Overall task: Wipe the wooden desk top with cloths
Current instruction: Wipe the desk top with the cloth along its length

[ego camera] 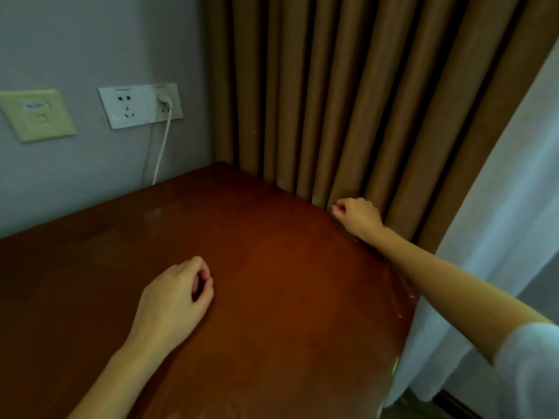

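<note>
The reddish-brown wooden desk top [272, 282] fills the lower middle of the head view, with faint smears on its sheen. My left hand [175, 300] rests on the desk near its middle, fingers loosely curled, thumb by the index finger, holding nothing. My right hand [358, 216] reaches to the desk's far right edge, where its curled fingers pinch a fold of the brown curtain [348, 116]. No cloth is in view.
The brown curtain hangs along the desk's right edge, and a white sheer curtain [499, 237] hangs nearer to me. On the grey wall behind are a white socket panel [133, 107] with a plugged-in white cable [161, 152] and a beige wall plate [37, 114].
</note>
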Demonstrator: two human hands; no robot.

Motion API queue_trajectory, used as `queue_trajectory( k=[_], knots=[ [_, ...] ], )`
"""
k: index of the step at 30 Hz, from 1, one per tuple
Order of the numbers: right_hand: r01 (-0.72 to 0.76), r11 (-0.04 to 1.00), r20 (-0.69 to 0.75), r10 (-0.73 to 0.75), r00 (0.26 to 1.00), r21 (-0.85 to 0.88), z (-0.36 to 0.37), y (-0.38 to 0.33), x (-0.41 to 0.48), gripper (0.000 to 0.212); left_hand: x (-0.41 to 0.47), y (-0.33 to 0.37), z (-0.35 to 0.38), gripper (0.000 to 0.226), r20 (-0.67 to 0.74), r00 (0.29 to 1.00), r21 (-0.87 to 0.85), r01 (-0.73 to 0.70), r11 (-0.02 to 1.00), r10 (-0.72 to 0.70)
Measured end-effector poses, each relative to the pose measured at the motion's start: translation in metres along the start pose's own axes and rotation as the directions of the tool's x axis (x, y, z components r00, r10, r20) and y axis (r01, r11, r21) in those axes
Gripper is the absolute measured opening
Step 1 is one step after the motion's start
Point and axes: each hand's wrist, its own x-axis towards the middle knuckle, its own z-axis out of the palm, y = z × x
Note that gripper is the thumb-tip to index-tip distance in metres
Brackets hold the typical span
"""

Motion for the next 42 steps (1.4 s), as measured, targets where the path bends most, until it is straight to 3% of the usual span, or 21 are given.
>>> queue_trajectory(
  k=[4,9,14,17,21,26,28,31,35,37,42],
  knots=[
    [0.028,1.000,-0.025,-0.029,0.999,-0.011,0.015,-0.051,0.007,0.029,-0.001,-0.002,0.001,0.011,0.007,1.000,-0.013,-0.006,1.000,0.006],
    [0.286,0.955,0.062,-0.291,0.955,0.075,0.009,-0.090,-0.059,0.021,-0.002,-0.007,0.003,0.011,0.017,1.000,-0.019,-0.009,1.000,0.010],
    [0.484,0.857,0.092,-0.504,0.859,0.179,-0.015,-0.073,-0.155,0.031,-0.001,-0.006,0.004,0.009,0.023,1.000,0.000,-0.010,1.000,0.010],
    [0.444,0.880,0.075,-0.461,0.884,0.168,-0.022,-0.047,-0.167,0.031,-0.001,-0.004,0.003,0.009,0.001,1.000,0.005,-0.020,1.000,0.020],
    [0.247,0.964,0.026,-0.250,0.968,0.097,-0.016,-0.026,-0.113,0.028,-0.001,-0.004,0.003,0.010,-0.008,1.000,0.009,-0.023,1.000,0.023],
    [0.103,0.994,-0.011,-0.103,0.995,0.027,0.001,-0.057,-0.056,0.029,-0.002,-0.004,0.004,0.010,-0.015,1.000,-0.003,-0.024,1.000,0.024],
    [0.123,0.992,0.006,-0.123,0.992,0.027,0.004,-0.082,-0.059,0.030,-0.002,-0.005,0.004,0.009,-0.014,0.999,-0.009,-0.031,0.999,0.031],
    [0.274,0.959,0.061,-0.279,0.958,0.077,0.004,-0.121,-0.096,0.027,-0.002,-0.006,0.003,0.009,-0.001,1.000,-0.013,-0.028,1.000,0.028],
    [0.533,0.807,0.085,-0.568,0.819,0.253,-0.012,-0.130,-0.174,0.022,-0.003,-0.005,0.003,0.011,-0.015,0.999,-0.017,-0.034,0.999,0.034],
    [0.586,0.752,0.070,-0.630,0.773,0.301,-0.022,-0.109,-0.202,0.025,-0.004,-0.005,0.003,0.012,-0.018,0.999,-0.032,-0.041,0.999,0.040],
    [0.460,0.866,0.051,-0.478,0.877,0.196,-0.027,-0.032,-0.190,0.031,-0.003,-0.003,0.002,0.011,-0.028,0.999,-0.017,-0.046,0.999,0.045]
  ],
)
